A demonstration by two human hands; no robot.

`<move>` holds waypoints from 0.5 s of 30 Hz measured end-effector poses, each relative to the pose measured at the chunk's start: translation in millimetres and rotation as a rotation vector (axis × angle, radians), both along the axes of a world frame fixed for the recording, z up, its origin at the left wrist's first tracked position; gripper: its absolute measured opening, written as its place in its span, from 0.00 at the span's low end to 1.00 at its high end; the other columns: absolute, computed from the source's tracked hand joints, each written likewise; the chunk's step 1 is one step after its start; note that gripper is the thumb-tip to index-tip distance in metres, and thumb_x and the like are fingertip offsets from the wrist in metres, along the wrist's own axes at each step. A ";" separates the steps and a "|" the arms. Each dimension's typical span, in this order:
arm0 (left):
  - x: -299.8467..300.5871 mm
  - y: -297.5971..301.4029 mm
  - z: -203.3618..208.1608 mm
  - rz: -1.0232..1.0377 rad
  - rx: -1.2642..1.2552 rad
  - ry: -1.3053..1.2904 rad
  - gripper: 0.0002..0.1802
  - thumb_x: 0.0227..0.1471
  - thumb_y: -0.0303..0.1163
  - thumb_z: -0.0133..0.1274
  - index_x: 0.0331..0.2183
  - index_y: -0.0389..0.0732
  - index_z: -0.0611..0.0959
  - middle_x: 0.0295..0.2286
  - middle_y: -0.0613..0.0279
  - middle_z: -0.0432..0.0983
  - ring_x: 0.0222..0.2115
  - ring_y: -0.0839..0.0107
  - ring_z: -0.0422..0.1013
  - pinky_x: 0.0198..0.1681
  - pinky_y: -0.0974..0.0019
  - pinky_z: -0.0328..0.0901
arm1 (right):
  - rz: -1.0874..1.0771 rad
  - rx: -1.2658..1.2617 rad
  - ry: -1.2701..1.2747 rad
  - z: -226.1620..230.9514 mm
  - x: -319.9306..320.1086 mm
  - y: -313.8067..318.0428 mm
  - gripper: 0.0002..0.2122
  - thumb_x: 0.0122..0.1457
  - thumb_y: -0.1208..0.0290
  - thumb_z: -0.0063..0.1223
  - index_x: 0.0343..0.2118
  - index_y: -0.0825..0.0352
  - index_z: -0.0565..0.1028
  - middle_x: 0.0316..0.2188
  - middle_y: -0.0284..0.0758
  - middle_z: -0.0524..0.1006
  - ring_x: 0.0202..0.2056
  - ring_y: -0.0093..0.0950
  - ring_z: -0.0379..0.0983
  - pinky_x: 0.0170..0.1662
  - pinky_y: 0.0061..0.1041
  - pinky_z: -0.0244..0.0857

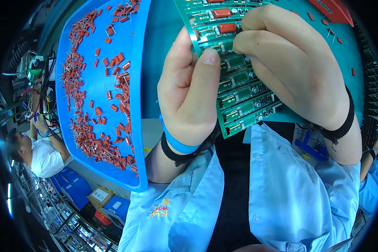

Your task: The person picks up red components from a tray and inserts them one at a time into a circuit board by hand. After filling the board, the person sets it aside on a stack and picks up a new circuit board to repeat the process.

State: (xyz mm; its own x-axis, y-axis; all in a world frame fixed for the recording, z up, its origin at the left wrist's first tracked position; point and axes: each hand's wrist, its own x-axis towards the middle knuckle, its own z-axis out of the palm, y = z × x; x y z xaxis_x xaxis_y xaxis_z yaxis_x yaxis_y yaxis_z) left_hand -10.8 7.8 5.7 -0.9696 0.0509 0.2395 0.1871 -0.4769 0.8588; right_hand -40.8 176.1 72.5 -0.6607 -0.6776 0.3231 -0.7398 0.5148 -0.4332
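My left hand point(191, 90) grips the left edge of a green circuit board panel point(248, 103), its thumb on top and the fingers curled at the edge. The panel is split into several narrow strips with small parts on them. Red film capacitors point(227, 28) sit on the upper strips, while the lower strips show none. Over the panel's upper right, my right hand point(292, 63) is closed, its fingertips bent down at the strips. Whatever those fingertips pinch is hidden behind the fingers.
Left of the panel stands a blue tray point(143, 105) with many loose red capacitors. More capacitors point(339, 40) lie scattered on the green mat point(344, 63), near a red box point(332, 10). Rows of boards point(373, 80) line the far right. Another person point(46, 155) works at far left.
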 end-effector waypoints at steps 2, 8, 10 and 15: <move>-0.6 -0.1 -1.5 -0.001 -0.007 -0.002 0.20 0.63 0.25 0.33 0.54 0.27 0.68 0.44 0.48 0.75 0.43 0.62 0.76 0.48 0.62 0.70 | -0.002 -0.006 -0.004 0.0 0.4 0.2 0.08 0.49 0.76 0.56 0.33 0.68 0.76 0.31 0.38 0.72 0.31 0.34 0.71 0.33 0.28 0.66; 0.1 -0.8 -1.1 0.026 -0.057 -0.035 0.20 0.63 0.25 0.33 0.54 0.28 0.68 0.44 0.48 0.76 0.43 0.62 0.76 0.47 0.62 0.71 | -0.012 -0.026 -0.012 -1.0 0.9 -0.1 0.08 0.50 0.74 0.55 0.34 0.68 0.76 0.32 0.38 0.72 0.31 0.34 0.72 0.33 0.28 0.67; 0.3 0.0 -0.1 0.018 -0.046 -0.039 0.20 0.63 0.25 0.33 0.54 0.28 0.68 0.44 0.48 0.76 0.43 0.62 0.76 0.47 0.62 0.71 | -0.014 -0.032 -0.015 -1.2 0.9 0.6 0.08 0.51 0.73 0.54 0.34 0.68 0.76 0.32 0.37 0.72 0.31 0.34 0.72 0.33 0.28 0.67; -0.2 -1.1 -1.0 0.000 -0.057 -0.008 0.21 0.64 0.26 0.33 0.54 0.28 0.67 0.44 0.49 0.75 0.43 0.62 0.76 0.47 0.62 0.71 | -0.016 -0.047 -0.031 -2.0 1.5 0.8 0.08 0.51 0.74 0.55 0.34 0.68 0.76 0.33 0.38 0.72 0.32 0.35 0.72 0.33 0.28 0.67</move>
State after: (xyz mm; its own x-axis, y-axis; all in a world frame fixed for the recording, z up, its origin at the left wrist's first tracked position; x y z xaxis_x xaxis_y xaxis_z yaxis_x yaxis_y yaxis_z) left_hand -11.0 6.7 4.8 -0.9714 0.0637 0.2287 0.1805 -0.4274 0.8859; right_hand -39.3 176.9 70.5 -0.6816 -0.6513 0.3336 -0.7174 0.5047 -0.4803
